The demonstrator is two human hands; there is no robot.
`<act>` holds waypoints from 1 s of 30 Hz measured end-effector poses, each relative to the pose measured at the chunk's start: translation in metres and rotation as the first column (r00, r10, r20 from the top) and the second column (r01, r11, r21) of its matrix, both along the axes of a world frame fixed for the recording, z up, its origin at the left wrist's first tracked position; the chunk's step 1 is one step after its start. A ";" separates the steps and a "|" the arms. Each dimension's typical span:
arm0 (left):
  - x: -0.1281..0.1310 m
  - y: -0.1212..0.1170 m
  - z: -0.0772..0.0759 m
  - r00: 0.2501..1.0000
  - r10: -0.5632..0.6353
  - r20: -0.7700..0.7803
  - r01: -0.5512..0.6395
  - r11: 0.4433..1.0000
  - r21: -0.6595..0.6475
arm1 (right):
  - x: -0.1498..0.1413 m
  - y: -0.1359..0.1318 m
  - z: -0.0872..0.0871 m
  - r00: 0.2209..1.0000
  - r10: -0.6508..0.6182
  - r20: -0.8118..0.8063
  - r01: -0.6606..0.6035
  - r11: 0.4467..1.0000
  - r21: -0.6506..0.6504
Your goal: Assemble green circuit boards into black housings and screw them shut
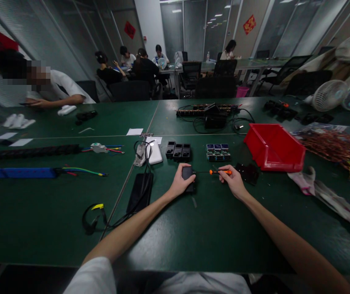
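My left hand point(182, 179) grips a small black plastic housing point(188, 173) on the green table, thumb across its top. In my right hand point(232, 179) is a screwdriver point(220, 172) with an orange handle, its thin shaft pointing left at the housing's right side. Whether the tip touches the housing I cannot tell. Beyond my hands stand several similar black housings point(178, 151) in a row. To their right lies a group of small circuit boards with screens point(218, 152). Dark flat pieces point(248, 173) lie just right of my right hand.
A red bin point(281, 153) stands at the right, beside bundled wires point(340, 147) and a glove point(306, 181). Left of my left hand are a black phone-like slab point(140, 192), a cable and a white power bank point(154, 153). A person point(58, 87) sits across the table.
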State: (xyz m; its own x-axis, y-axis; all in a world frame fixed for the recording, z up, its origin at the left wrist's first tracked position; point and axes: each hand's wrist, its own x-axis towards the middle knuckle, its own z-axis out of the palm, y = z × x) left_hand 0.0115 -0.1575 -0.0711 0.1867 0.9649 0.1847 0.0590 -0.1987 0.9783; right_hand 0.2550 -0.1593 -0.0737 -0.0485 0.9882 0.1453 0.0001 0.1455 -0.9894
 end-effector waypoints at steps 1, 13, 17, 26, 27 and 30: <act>0.000 0.000 0.000 1.000 0.006 -0.004 -0.006 1.000 -0.004 | 0.000 0.000 0.000 1.000 -0.004 0.003 0.004 1.000 0.001; 0.001 0.001 -0.002 1.000 0.022 -0.003 -0.022 1.000 -0.014 | 0.001 0.000 -0.004 1.000 0.017 0.015 -0.017 1.000 0.008; 0.001 0.001 -0.001 1.000 0.021 -0.004 -0.021 1.000 -0.016 | 0.001 0.000 -0.005 1.000 0.022 0.011 -0.023 0.999 0.029; 0.000 0.000 0.002 1.000 0.016 -0.021 -0.016 1.000 -0.005 | 0.000 -0.004 0.008 0.982 0.080 -0.174 -0.087 0.996 -0.033; 0.000 0.000 0.002 1.000 0.013 -0.024 -0.014 1.000 -0.006 | 0.000 -0.003 0.008 0.980 0.079 -0.185 -0.089 0.995 -0.044; 0.000 0.000 0.001 1.000 0.017 -0.019 -0.017 1.000 -0.022 | -0.001 -0.001 0.005 0.986 0.073 -0.152 -0.087 0.992 -0.090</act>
